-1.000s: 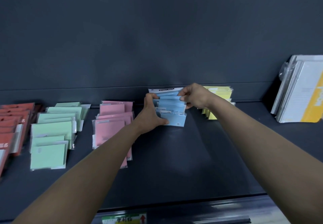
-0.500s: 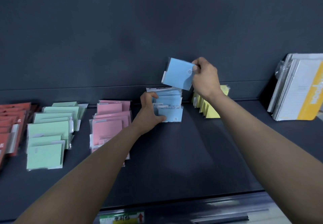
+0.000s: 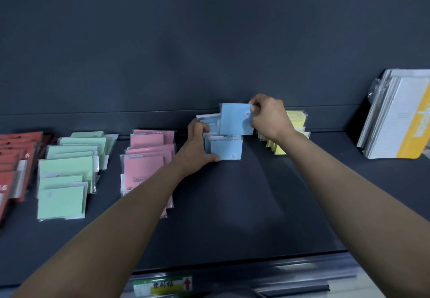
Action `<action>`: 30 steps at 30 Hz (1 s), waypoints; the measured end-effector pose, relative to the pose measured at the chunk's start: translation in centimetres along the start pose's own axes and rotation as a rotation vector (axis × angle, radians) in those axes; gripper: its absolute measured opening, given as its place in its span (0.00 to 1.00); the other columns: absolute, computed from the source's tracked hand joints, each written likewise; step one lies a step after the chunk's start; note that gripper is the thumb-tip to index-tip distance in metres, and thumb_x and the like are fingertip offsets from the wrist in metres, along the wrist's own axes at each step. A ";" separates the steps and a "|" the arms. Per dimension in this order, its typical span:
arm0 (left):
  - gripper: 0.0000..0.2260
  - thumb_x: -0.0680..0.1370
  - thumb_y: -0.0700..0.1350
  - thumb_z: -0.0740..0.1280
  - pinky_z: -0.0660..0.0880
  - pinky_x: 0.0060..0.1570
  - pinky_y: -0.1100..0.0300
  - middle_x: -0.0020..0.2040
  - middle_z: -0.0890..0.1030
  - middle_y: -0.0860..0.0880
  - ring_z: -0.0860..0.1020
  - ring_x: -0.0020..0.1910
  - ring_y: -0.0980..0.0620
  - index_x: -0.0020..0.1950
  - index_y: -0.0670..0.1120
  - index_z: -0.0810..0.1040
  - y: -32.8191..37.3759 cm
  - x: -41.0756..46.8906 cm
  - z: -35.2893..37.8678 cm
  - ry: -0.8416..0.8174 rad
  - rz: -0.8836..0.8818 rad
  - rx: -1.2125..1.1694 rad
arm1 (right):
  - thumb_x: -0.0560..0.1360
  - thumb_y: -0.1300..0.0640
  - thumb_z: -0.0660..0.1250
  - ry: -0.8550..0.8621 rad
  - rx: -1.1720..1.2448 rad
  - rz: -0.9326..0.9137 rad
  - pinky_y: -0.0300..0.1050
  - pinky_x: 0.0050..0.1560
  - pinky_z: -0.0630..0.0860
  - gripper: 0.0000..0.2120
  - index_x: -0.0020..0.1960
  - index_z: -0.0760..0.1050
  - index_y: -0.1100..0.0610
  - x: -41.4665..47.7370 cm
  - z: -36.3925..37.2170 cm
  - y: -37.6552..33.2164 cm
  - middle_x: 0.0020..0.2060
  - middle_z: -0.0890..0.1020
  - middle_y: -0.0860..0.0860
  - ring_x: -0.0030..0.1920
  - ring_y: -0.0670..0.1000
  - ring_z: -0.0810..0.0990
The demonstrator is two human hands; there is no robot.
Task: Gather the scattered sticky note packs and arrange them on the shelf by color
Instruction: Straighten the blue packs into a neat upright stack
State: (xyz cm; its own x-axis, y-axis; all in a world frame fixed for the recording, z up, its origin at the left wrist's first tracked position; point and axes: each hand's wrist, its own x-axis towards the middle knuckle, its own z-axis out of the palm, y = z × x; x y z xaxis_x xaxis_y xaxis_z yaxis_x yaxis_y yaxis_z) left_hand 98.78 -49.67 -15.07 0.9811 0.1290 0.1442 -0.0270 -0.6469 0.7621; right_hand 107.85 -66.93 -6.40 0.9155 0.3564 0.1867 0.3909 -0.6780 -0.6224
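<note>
Stationery shop; shelf (image 3: 232, 216) with price label (image 3: 162, 285); wrapped notebooks (image 3: 395, 116)

— How does the shelf (image 3: 232, 216) run, left to right?
— Five rows of sticky note packs, each running front to back. The outermost row (image 3: 14, 158) sits at the far left edge. The second row (image 3: 62, 181) is just beside it, and the third row (image 3: 144, 165) is right of that, partly under the left forearm.
— And the middle?
— The fourth row (image 3: 225, 150) stands near the back panel (image 3: 209, 53), with the left hand (image 3: 197, 148) gripping its left side. The right hand (image 3: 270, 118) pinches a single pack (image 3: 235, 119) above that row's rear. The fifth row (image 3: 295, 123) is behind the right wrist. A stack of notebooks (image 3: 395, 123) leans at the far right. A price label (image 3: 162, 285) sits on the front edge.
</note>
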 end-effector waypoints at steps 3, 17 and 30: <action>0.29 0.67 0.42 0.76 0.66 0.53 0.65 0.67 0.55 0.51 0.67 0.57 0.54 0.55 0.48 0.57 0.0 0.0 -0.2 -0.009 -0.009 0.020 | 0.76 0.64 0.56 0.031 -0.032 0.022 0.52 0.44 0.78 0.09 0.50 0.74 0.58 0.0 0.1 -0.1 0.47 0.79 0.59 0.45 0.60 0.77; 0.29 0.69 0.41 0.75 0.65 0.54 0.67 0.71 0.53 0.52 0.66 0.59 0.55 0.57 0.48 0.57 -0.1 -0.2 0.0 -0.024 -0.012 0.029 | 0.74 0.67 0.56 0.071 -0.036 0.047 0.49 0.42 0.77 0.11 0.52 0.74 0.60 0.0 0.4 -0.1 0.47 0.78 0.59 0.45 0.60 0.77; 0.25 0.69 0.38 0.73 0.68 0.54 0.61 0.68 0.55 0.49 0.68 0.55 0.51 0.54 0.45 0.58 0.1 -0.2 0.4 -0.004 -0.032 0.042 | 0.73 0.66 0.56 0.081 -0.053 0.069 0.49 0.41 0.77 0.12 0.53 0.75 0.61 0.4 0.6 0.0 0.46 0.78 0.59 0.46 0.60 0.76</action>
State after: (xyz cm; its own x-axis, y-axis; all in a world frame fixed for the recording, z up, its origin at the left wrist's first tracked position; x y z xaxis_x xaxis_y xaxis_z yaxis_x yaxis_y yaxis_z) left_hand 98.71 -50.06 -15.27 0.9820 0.1476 0.1178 0.0127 -0.6736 0.7390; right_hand 108.14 -66.39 -6.76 0.9441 0.2560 0.2075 0.3295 -0.7331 -0.5949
